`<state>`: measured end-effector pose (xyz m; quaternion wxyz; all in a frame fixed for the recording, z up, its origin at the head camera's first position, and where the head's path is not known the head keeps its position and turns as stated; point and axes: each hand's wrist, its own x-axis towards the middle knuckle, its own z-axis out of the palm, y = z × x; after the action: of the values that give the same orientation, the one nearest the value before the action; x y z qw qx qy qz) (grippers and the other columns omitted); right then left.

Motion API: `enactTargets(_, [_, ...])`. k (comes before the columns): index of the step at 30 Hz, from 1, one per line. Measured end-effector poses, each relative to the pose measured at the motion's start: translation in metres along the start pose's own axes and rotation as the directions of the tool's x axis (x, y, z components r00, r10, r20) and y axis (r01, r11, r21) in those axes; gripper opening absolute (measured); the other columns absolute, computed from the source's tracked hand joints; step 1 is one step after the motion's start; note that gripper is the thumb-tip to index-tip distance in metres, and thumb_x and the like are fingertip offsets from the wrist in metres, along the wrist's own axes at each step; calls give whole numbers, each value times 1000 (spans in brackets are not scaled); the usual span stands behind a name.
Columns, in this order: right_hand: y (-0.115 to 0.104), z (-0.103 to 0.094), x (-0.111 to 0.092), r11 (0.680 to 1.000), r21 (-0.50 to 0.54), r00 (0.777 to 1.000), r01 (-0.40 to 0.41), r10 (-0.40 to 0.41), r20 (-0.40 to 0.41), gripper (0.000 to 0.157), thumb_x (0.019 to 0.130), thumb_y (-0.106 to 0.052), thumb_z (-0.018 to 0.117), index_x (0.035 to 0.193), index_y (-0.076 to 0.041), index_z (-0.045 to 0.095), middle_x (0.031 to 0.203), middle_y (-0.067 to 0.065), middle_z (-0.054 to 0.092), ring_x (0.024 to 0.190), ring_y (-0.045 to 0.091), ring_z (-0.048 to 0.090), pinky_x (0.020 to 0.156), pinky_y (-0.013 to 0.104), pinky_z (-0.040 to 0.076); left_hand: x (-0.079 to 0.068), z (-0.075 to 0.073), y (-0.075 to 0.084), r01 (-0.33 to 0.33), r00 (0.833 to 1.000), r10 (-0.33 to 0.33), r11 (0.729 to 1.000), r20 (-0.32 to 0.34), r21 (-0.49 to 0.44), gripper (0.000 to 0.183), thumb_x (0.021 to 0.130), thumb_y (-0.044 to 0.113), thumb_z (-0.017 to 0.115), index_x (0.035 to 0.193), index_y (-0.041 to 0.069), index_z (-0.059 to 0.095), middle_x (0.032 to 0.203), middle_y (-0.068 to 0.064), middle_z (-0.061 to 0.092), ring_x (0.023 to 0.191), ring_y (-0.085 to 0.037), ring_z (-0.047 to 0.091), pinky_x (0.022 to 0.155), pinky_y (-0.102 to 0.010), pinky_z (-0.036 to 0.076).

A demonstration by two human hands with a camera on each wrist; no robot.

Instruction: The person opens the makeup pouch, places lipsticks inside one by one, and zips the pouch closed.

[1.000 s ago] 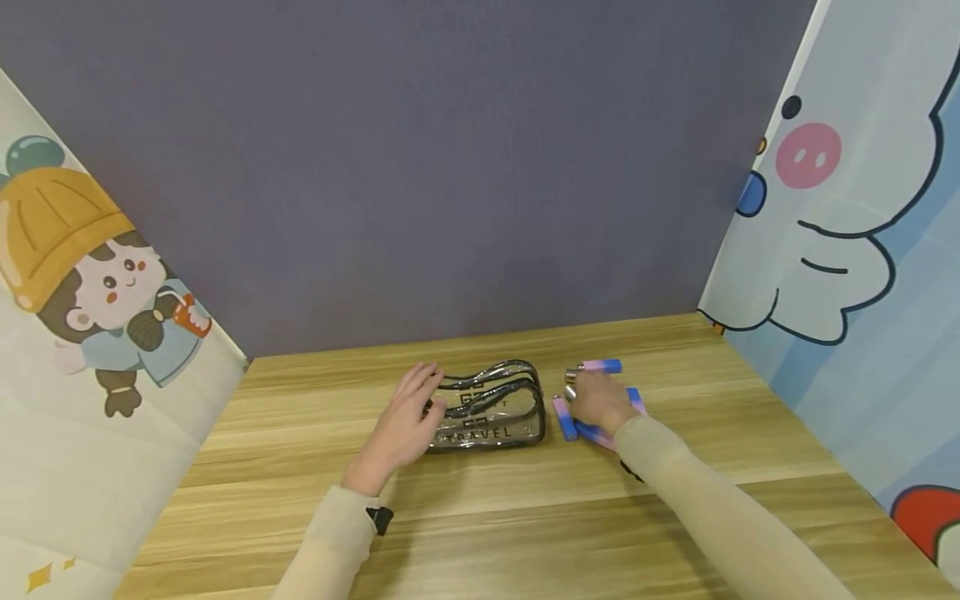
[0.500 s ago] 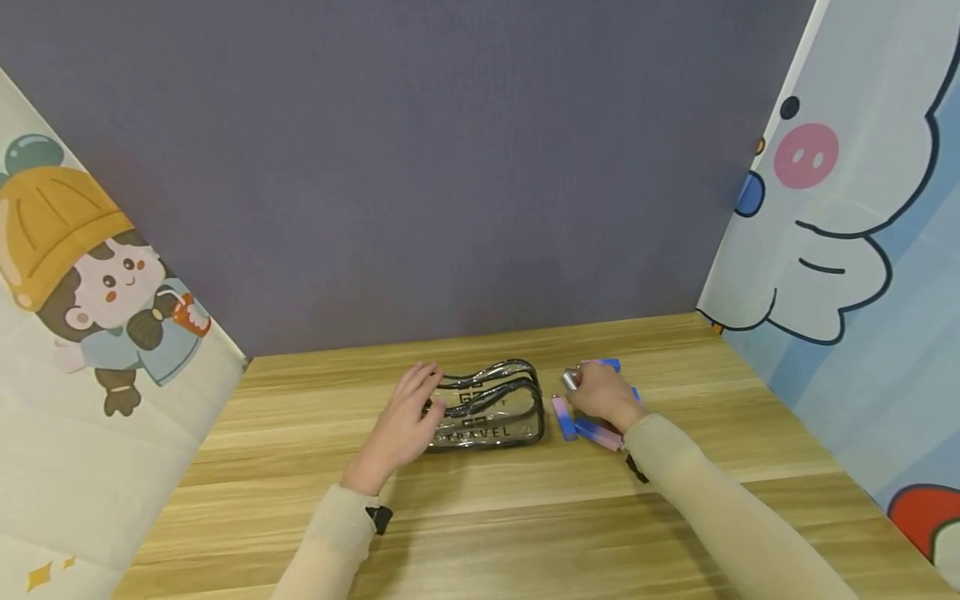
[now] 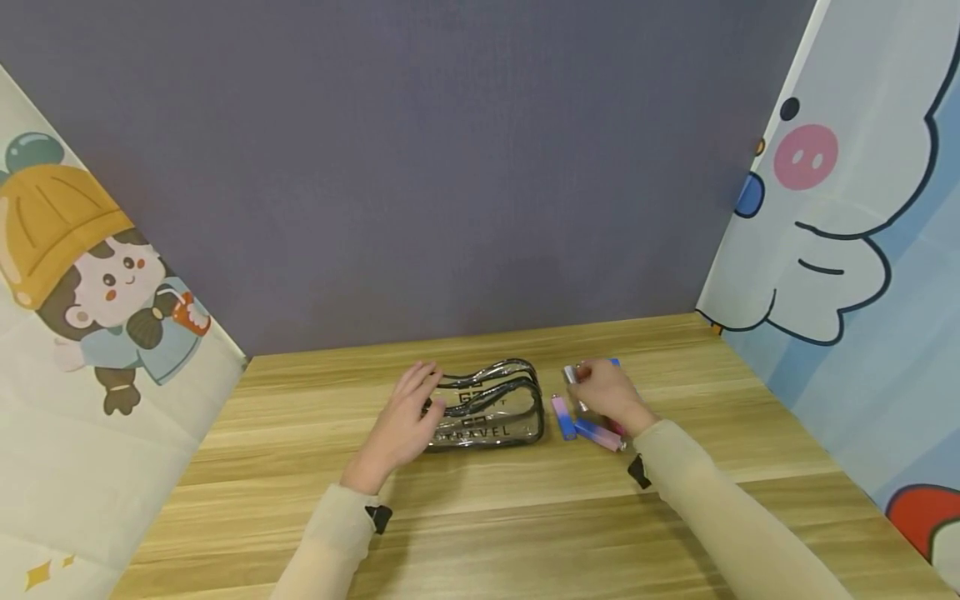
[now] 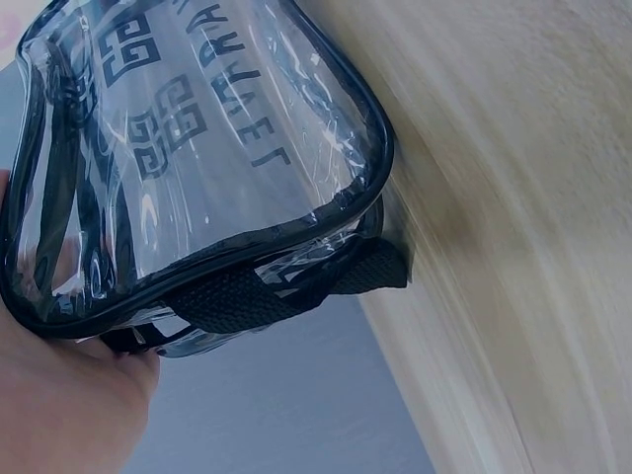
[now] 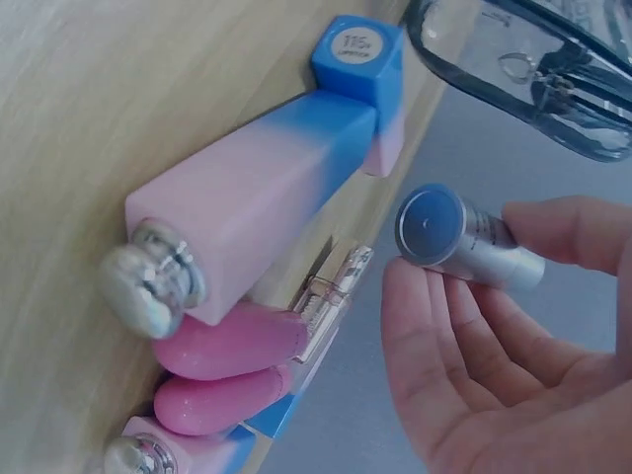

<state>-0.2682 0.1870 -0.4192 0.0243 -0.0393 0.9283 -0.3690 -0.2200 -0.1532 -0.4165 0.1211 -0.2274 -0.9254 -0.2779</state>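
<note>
A clear pouch (image 3: 517, 410) with black piping and the word TRAVEL stands on the wooden table. My left hand (image 3: 405, 425) holds its left end, thumb over the near side and fingers toward the back. Through the clear plastic, the left wrist view shows part of the hand (image 4: 74, 405) and a black strap (image 4: 232, 301). My right hand (image 3: 606, 392) pinches a short silver tube (image 5: 494, 259) with a blue end between thumb and fingers. Below it lie square pink-and-blue lipsticks (image 5: 242, 188) with silver knobs, and a pink-tipped tool (image 5: 232, 346) with a clear and metallic part.
Another pink-and-blue lipstick (image 3: 564, 417) stands apart between the pouch and the right hand. A grey panel (image 3: 480, 183) rises behind the table (image 3: 480, 525). Cartoon-printed sheets (image 3: 840, 275) line the sides.
My right hand shifts slightly right and keeps hold of the silver tube, which now shows more fully. The pink item under the wrist comes into sight. The left hand and pouch stay put.
</note>
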Motion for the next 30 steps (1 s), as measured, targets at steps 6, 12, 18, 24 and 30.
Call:
enactTargets(6, [1, -1, 0, 998, 56, 999, 32, -30, -46, 40, 90, -16, 69, 120, 9, 65, 109, 21, 70, 92, 29, 67, 82, 41, 58, 0, 2, -2, -7, 1000, 7, 1000, -11, 1, 54, 106, 29, 45, 150, -2, 46, 161, -18, 35, 151, -39, 25, 122, -55, 22])
enactTargets(12, [1, -2, -1, 991, 97, 993, 89, -81, -82, 36, 91, -18, 70, 118, 6, 65, 109, 20, 70, 99, 33, 67, 88, 47, 56, 1, 2, -2, -3, 1000, 3, 1000, -7, -1, 54, 107, 29, 44, 150, -2, 45, 161, -16, 35, 151, -37, 24, 122, -55, 22])
enactTargets(18, [-2, -5, -3, 985, 123, 990, 122, -110, -93, 37, 93, -20, 70, 120, 5, 64, 110, 18, 70, 100, 31, 66, 87, 46, 57, 1, 1, -1, 0, 1000, 0, 1000, -3, -3, 54, 107, 30, 44, 150, -2, 45, 162, -16, 34, 152, -36, 23, 122, -54, 21])
enactTargets(24, [-6, -7, -5, 971, 157, 980, 178, -161, -117, 35, 93, -19, 71, 119, 4, 65, 109, 16, 70, 98, 29, 66, 85, 43, 57, 1, 1, -1, -3, 1000, 3, 1000, -5, 0, 54, 107, 30, 44, 150, -2, 45, 162, -17, 34, 151, -38, 23, 122, -55, 21])
enactTargets(30, [-10, -7, -7, 951, 213, 970, 226, -201, -135, 34, 94, -17, 73, 120, 4, 65, 109, 16, 71, 98, 29, 67, 85, 40, 58, 1, 1, 0, 2, 1000, -2, 1000, -3, -6, 54, 107, 30, 44, 150, -2, 45, 161, -17, 34, 151, -38, 23, 122, -55, 21])
